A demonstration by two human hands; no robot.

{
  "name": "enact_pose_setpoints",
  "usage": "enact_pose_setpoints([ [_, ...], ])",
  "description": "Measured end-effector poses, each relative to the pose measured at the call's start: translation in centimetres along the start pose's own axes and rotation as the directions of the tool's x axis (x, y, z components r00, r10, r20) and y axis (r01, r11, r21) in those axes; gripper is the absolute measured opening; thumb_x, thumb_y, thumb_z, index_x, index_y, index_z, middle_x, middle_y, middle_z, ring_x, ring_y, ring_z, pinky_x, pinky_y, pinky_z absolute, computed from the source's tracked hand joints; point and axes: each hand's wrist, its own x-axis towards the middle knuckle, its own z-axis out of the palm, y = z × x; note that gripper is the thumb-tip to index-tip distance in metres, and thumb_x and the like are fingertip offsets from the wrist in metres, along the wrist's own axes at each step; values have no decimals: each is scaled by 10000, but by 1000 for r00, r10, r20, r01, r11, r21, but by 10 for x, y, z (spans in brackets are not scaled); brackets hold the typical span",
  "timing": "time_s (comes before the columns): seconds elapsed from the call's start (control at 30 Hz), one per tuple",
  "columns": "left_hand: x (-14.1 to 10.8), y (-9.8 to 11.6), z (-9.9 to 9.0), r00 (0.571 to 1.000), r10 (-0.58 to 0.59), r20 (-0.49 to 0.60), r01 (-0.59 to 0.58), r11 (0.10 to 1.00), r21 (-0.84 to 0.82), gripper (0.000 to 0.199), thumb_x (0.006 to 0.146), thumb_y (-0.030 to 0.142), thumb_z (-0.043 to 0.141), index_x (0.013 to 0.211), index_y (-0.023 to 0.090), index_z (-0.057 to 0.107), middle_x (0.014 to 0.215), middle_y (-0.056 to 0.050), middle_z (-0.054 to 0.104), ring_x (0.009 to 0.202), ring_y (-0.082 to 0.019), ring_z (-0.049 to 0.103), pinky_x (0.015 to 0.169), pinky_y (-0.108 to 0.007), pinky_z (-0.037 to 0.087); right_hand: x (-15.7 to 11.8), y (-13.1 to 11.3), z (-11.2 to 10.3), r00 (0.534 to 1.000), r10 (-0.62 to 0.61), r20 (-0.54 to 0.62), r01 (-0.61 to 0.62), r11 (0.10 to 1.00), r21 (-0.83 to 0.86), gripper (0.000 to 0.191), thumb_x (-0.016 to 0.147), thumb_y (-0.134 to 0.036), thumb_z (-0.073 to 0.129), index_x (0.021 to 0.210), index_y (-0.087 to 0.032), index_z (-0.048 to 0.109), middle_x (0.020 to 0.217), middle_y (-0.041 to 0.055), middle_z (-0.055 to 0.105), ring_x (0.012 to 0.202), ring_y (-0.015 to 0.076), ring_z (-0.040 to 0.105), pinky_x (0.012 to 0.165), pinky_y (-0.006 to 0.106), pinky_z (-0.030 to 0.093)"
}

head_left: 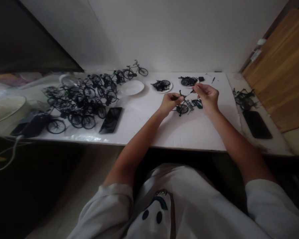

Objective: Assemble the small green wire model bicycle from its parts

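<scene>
My left hand (170, 102) is closed, its thumb and fingers pinching a dark miniature bicycle (183, 109) just above the white board. One wheel of it shows below the fingertips. In my right hand (207, 94) is a small screwdriver (192, 92), gripped by its dark handle, with the thin shaft slanting down toward the left fingertips. Exactly where the tip touches is too small to make out. Beside the bicycle, under the right hand, lies a dark green part (197, 103).
Many miniature bicycles (88, 121) crowd the left side, near a phone (111, 120) and a white plate (132, 87). Dark bicycle parts (161, 85) fill another plate behind my hands. At right are a second phone (257, 124), green parts (244, 99) and a wooden panel (281, 73).
</scene>
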Motion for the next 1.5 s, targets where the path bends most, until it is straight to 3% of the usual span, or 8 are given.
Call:
enact_pose_setpoints([
  [0.27, 1, -7, -2, 998, 24, 61, -23, 1000, -8, 552, 625, 583, 1060, 739, 159, 726, 676, 9, 649, 543, -73, 572, 565, -239, 436, 1, 4, -3, 999, -21, 29, 22, 999, -27, 563, 760, -729, 947, 958, -241, 747, 927, 50, 819, 769, 175, 781, 570, 265, 589],
  [0.53, 2, -7, 1, 999, 13, 53, -10, 999, -51, 518, 632, 505, 1064, 729, 166, 685, 711, 20, 669, 536, -56, 573, 565, -220, 436, 2, -2, -3, 999, -54, 3, 54, 998, -16, 615, 716, -754, 960, 1054, -261, 817, 951, 44, 845, 776, 190, 799, 544, 270, 606],
  [0.67, 2, -6, 1, 999, 17, 44, -14, 998, -54, 505, 631, 491, 1065, 731, 162, 695, 694, 17, 669, 532, -57, 576, 559, -215, 438, -1, -7, 0, 999, -29, 16, 29, 999, 19, 621, 743, -769, 935, 1083, -259, 836, 1076, 73, 867, 901, 230, 839, 751, 376, 727],
  [0.77, 1, -5, 0, 1000, 10, 29, -9, 998, -59, 491, 638, 449, 1066, 724, 157, 680, 729, 1, 704, 523, -57, 583, 551, -215, 442, -2, -7, 1, 999, -20, 36, 17, 996, 86, 618, 714, -724, 978, 1080, -249, 832, 1076, 76, 868, 958, 245, 851, 893, 450, 742],
  [0.97, 0, -3, 1, 1000, -14, 7, 14, 997, -73, 498, 587, 408, 1081, 697, 157, 665, 701, 18, 704, 497, -50, 570, 541, -210, 448, -1, -10, 1, 999, 39, 20, -41, 992, 122, 599, 613, -660, 1053, 934, -225, 794, 892, 27, 846, 810, 187, 831, 765, 334, 739],
  [1.13, 0, -3, 1, 1000, -15, 27, 17, 997, -79, 500, 580, 420, 1083, 700, 150, 678, 754, -7, 747, 498, -47, 574, 533, -214, 451, 0, -8, 1, 1000, 1, -11, 0, 995, 102, 612, 576, -669, 1062, 818, -230, 709, 783, -16, 793, 680, 143, 776, 661, 269, 700],
  [1.37, 0, -3, 2, 999, 0, 44, 2, 998, -63, 478, 639, 432, 1066, 699, 152, 683, 689, 6, 685, 505, -56, 577, 535, -215, 451, -1, -4, 1, 996, -80, -31, 80, 997, -3, 635, 690, -727, 989, 1087, -266, 805, 762, -30, 772, 700, 157, 773, 734, 297, 698],
  [1.5, 1, -1, 1, 999, 15, 36, -13, 998, -54, 479, 657, 456, 1061, 714, 156, 692, 685, 12, 674, 509, -58, 567, 538, -219, 452, -5, -9, 5, 993, -108, -42, 108, 994, -13, 587, 788, -751, 912, 1061, -234, 856, 916, 41, 845, 748, 186, 803, 760, 346, 722],
])
